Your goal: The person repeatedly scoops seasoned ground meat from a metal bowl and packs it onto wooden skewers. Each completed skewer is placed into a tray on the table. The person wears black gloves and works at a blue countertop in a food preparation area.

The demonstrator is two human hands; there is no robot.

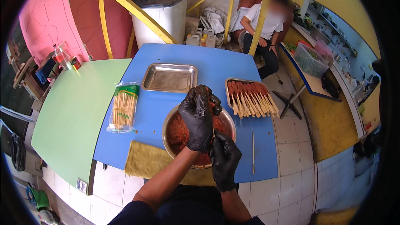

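Both hands wear black gloves smeared with red marinade. Over a metal bowl of red marinated meat (178,132), my left hand (200,115) is closed around meat, which shows at its fingers. Just below and to the right, my right hand (225,159) pinches a thin wooden skewer (213,133) that runs up towards the meat; most of the skewer is hidden. To the right, a metal tray holds a row of meat skewers (250,92), their bare wooden ends towards me. A single bare skewer (253,151) lies on the blue table (212,57).
An empty metal tray (169,78) lies beyond the bowl. A plastic pack of wooden skewers (125,107) is at the left. A yellow-brown cloth (145,159) lies under the bowl's near side. A green table (78,106) adjoins the blue one. A person (264,22) sits beyond the far right corner.
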